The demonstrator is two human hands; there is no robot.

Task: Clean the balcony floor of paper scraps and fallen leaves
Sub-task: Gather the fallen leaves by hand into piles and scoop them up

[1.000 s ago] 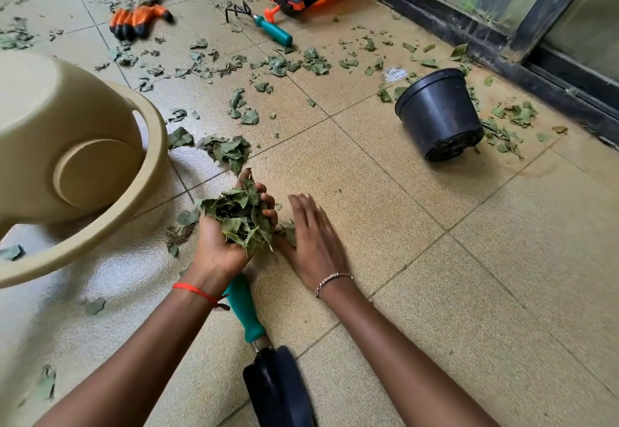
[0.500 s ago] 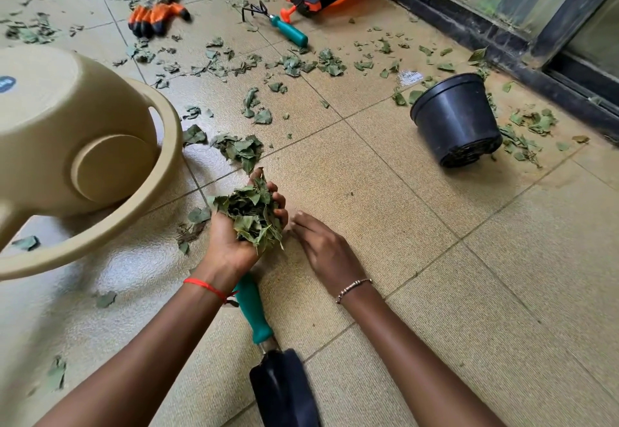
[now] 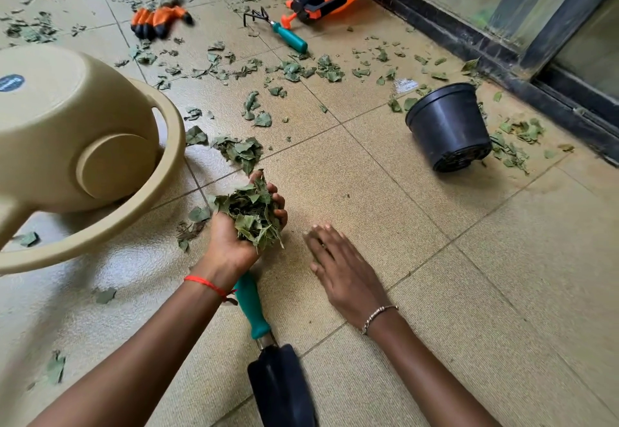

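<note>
Progress is partial. Of the two hands, the left hand cups a bundle of leaves, fingers curled round it, just right of the watering can. The right hand is spread flat at the floor farther right of the can, fingers straight, holding nothing. The tiles right of the can, around both hands, appear largely swept. Outstanding: a small heap just beyond the can's rim, a wide scatter farther beyond the can, more leaves round the pot well to the can's right, strays on the can's near side, and one paper scrap beside that pot. Judged under half done.
</note>
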